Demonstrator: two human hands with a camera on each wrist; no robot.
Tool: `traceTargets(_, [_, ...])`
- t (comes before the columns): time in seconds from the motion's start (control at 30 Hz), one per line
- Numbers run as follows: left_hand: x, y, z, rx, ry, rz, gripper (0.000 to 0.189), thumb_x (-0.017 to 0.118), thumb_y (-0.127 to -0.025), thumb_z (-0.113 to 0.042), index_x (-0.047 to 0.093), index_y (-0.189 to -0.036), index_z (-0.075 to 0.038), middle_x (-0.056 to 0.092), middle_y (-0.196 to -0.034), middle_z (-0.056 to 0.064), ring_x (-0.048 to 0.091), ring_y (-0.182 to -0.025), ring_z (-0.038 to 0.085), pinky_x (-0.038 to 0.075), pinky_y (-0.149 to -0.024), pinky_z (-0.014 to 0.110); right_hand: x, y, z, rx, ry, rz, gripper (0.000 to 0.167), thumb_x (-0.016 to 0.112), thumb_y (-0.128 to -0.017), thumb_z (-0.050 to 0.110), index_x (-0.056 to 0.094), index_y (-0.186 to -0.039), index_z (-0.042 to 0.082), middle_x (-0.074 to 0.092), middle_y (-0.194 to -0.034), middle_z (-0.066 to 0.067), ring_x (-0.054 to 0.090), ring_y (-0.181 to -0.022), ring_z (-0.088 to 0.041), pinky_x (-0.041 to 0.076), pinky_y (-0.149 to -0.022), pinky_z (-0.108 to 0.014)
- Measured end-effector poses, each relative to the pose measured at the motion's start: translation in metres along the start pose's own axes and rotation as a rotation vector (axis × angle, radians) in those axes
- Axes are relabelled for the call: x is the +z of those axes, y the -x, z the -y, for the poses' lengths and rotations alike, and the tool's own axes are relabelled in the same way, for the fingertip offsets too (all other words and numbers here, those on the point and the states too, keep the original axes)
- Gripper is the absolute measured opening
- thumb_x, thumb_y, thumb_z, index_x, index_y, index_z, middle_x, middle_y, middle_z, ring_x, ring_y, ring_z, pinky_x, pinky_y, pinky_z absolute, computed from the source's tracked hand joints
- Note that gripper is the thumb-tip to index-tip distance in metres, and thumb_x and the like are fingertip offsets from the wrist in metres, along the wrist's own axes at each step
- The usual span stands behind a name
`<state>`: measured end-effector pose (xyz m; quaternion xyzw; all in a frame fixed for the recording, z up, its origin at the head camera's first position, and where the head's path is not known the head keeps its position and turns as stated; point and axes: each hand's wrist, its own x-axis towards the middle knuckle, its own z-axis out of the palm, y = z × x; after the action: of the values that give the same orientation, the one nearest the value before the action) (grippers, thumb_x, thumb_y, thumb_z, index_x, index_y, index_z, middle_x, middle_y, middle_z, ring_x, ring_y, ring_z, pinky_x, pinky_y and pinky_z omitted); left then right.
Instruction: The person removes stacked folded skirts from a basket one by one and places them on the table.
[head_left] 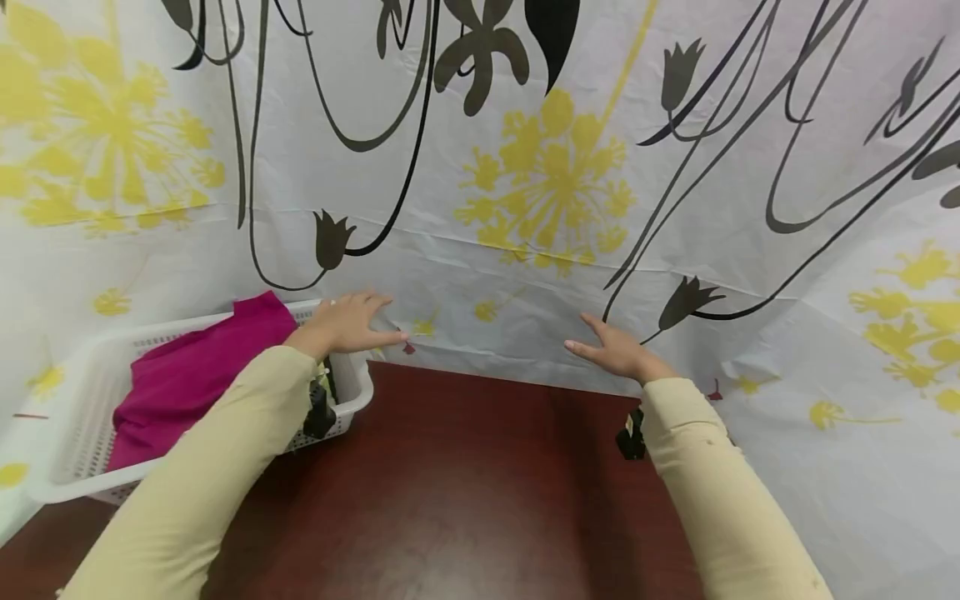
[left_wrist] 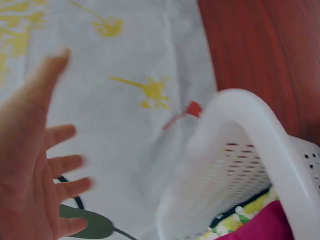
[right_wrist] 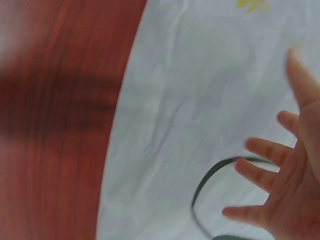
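Observation:
My left hand (head_left: 347,323) is held out with fingers spread, over the right end of a white plastic basket (head_left: 362,390). Nothing lies in its palm. Inside the basket is a magenta cloth (head_left: 202,375); in the left wrist view a yellow, white and green patterned cloth (left_wrist: 252,209) peeks out beside it. My right hand (head_left: 617,350) reaches forward over the far right part of the dark red table, its fingers spread and holding nothing. In the right wrist view the spread fingers (right_wrist: 255,177) show against the pale floral sheet.
A white sheet (head_left: 420,292) printed with yellow and dark flowers hangs behind the table (head_left: 450,483) and along its right side. The basket stands at the table's left, its perforated walls raised above the surface. Dark wrist devices (head_left: 632,435) are strapped beneath the sleeves.

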<state>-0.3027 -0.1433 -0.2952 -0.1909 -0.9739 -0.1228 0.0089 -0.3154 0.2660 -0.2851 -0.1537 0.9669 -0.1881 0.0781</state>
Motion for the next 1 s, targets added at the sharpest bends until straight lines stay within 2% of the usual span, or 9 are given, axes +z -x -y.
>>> traceTargets(0.1, [-0.011,0.008,0.0,0.066,0.087,-0.026,0.063,0.054,-0.089,-0.042,0.042,-0.135,-0.001,0.048,-0.129,0.023,0.044,-0.118,0.038,0.034,-0.095,0.055,-0.003,-0.002,0.014,-0.061,-0.03,-0.011,0.069,0.048,-0.094,0.04,0.022,-0.143,-0.001,0.038,-0.132,-0.033,0.04,-0.118,-0.045,0.036,-0.091,-0.056])
traceTargets(0.2, [-0.021,0.018,0.003,0.086,0.155,-0.032,0.051,0.055,-0.09,-0.029,0.047,-0.129,0.003,0.056,-0.117,0.025,0.053,-0.107,0.037,0.042,-0.088,0.051,-0.006,-0.004,0.03,-0.103,-0.027,-0.016,0.063,0.049,-0.094,0.037,0.03,-0.141,0.0,0.049,-0.123,-0.03,0.05,-0.109,-0.042,0.042,-0.086,-0.052])
traceTargets(0.27, [-0.027,0.023,0.006,0.093,0.18,-0.04,0.047,0.055,-0.091,-0.025,0.048,-0.128,0.004,0.057,-0.115,0.026,0.054,-0.105,0.038,0.044,-0.086,0.05,-0.007,-0.005,0.041,-0.121,-0.019,-0.015,0.061,0.05,-0.094,0.037,0.033,-0.141,0.002,0.052,-0.12,-0.027,0.053,-0.105,-0.039,0.043,-0.084,-0.051])
traceTargets(0.43, [-0.04,0.037,0.013,0.115,0.175,-0.066,0.043,0.055,-0.091,-0.022,0.051,-0.124,0.006,0.059,-0.109,0.027,0.058,-0.098,0.038,0.047,-0.081,0.049,-0.011,-0.006,0.066,-0.191,-0.021,-0.015,0.056,0.052,-0.094,0.032,0.036,-0.139,0.004,0.055,-0.118,-0.024,0.054,-0.103,-0.036,0.045,-0.083,-0.049])
traceTargets(0.63, [-0.051,0.055,0.027,0.102,0.186,-0.067,0.041,0.055,-0.091,-0.02,0.052,-0.121,0.007,0.062,-0.102,0.026,0.06,-0.094,0.037,0.047,-0.079,0.048,-0.009,-0.015,0.093,-0.255,-0.002,-0.001,0.054,0.052,-0.093,0.031,0.038,-0.139,0.005,0.057,-0.116,-0.021,0.056,-0.101,-0.033,0.046,-0.082,-0.047])
traceTargets(1.0, [-0.058,0.083,0.059,0.073,0.207,-0.119,0.039,0.058,-0.088,-0.015,0.054,-0.115,0.012,0.064,-0.094,0.023,0.06,-0.091,0.036,0.046,-0.081,0.047,0.009,-0.035,0.129,-0.342,-0.021,0.071,0.052,0.052,-0.094,0.029,0.039,-0.137,0.004,0.057,-0.116,-0.019,0.057,-0.101,-0.03,0.047,-0.081,-0.043])
